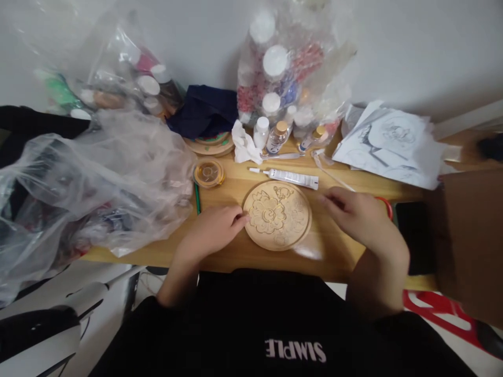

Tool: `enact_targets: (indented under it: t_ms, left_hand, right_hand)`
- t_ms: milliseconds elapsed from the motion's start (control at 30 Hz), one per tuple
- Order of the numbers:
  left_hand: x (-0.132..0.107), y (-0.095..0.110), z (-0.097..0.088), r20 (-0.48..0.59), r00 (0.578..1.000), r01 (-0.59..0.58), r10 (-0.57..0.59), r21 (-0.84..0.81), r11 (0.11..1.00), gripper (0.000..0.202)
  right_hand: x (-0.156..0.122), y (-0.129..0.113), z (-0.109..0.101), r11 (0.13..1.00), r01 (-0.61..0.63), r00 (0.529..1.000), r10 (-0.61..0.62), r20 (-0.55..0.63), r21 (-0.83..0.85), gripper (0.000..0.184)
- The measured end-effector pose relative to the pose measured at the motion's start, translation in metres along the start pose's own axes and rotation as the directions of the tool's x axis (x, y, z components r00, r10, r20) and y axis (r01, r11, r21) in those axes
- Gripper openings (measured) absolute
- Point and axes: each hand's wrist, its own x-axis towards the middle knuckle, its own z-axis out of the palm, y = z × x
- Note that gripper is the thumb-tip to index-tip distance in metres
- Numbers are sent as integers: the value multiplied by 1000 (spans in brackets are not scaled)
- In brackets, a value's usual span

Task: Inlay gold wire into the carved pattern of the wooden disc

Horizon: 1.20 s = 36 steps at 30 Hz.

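On the table in front of me lies a round wooden board (277, 230), pale, with flower outlines drawn on it, the left ones traced in raised gold-coloured lines. My left hand (216, 229) is closed at the board's left edge, thumb and fingertips against the rim. To the right of the board, my right hand (356, 212) hovers with its fingers curled together. What it holds, if anything, does not show. Just behind the board rests a white paste tube (294, 178) with a narrow nozzle pointing left.
Behind stand small bottles (277, 135), a crumpled tissue (245, 144) and a bag of jars (291, 68). A roll of tape (209, 173) and a green pencil (197, 199) lie left, beside plastic bags (129, 178). Printed sheets (393, 139), a dark phone (414, 238) and a cardboard box (473, 241) sit right.
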Motion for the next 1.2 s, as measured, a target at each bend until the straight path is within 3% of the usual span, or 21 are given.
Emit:
enact_targets:
  t_ms: [100,200,267,533,733,800,933,1100,1200]
  left_hand:
    - [-1,-2,-1,-3,1000,7,-7,26,1000,32]
    - [-4,-7,-2,-31,999,23,-21,53,998,31]
    - [-6,-10,-5,-61,998,38,-35,64,997,31]
    - [-7,-7,-12,-110,984,151,-143,70,986,29]
    - [-8,-5,-10,-242,970,33,-39,-28,999,27]
    - [-8,-8,-9,-364,931,-19,-3,-54,998,29]
    - [-6,-15,-8,-610,793,-68,16,-63,996,32]
    - [2,-22,-3,-733,680,-71,-1,-68,995,30]
    - [13,-23,4,-771,632,-2,-72,-95,996,36]
  right_hand:
    - [11,2,7,995,-29,979,47,-198,94,24]
    - [20,7,23,969,26,917,75,-391,247,19]
    - [23,9,33,948,75,884,80,-460,309,18]
    - [27,10,46,854,164,860,122,-496,494,20]
    - [27,10,49,736,148,880,206,-427,660,28]
    - [28,8,49,694,144,881,234,-410,705,33]
    - [30,6,49,607,136,885,281,-371,783,40]
    - [33,8,49,524,112,888,329,-322,844,41]
    - [33,8,50,488,105,889,345,-302,867,38]
